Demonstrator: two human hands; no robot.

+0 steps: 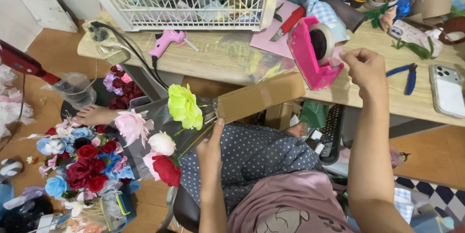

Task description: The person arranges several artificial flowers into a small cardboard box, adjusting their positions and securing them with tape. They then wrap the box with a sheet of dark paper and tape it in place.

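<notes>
Table (213,58) of pale wood spans the upper view & serves as landmark for everything else. White slotted crate (186,0) sits on its far edge, packed w/ mixed supplies. Just below the table's near edge, over the person's lap, lies a brown cardboard wrap (259,96), tilted, w/ thin stems poking from its lower-left end. Left hand (210,148) is below the table, fingers curled around those stems, thumb up against the wrap's end, holding the bunch: yellow-green flower (185,107) on top, pink flower (130,125), cream bud (161,143) & red rose (167,170) lower. Far below-left of the table, on the floor, stands a bouquet (85,160) of red, blue & pink blooms. Pink tape dispenser (312,54) stands on the table near its front edge, right of centre. Right hand (364,68) is raised just right of the dispenser, above the tabletop, fingers pinched closed at the tape end; the strip itself is too clear to make out. Pink glue gun (167,41) lies on the table below the crate. White phone (448,90) lies at the table's right end, blue pliers (407,75) just beside it.
</notes>
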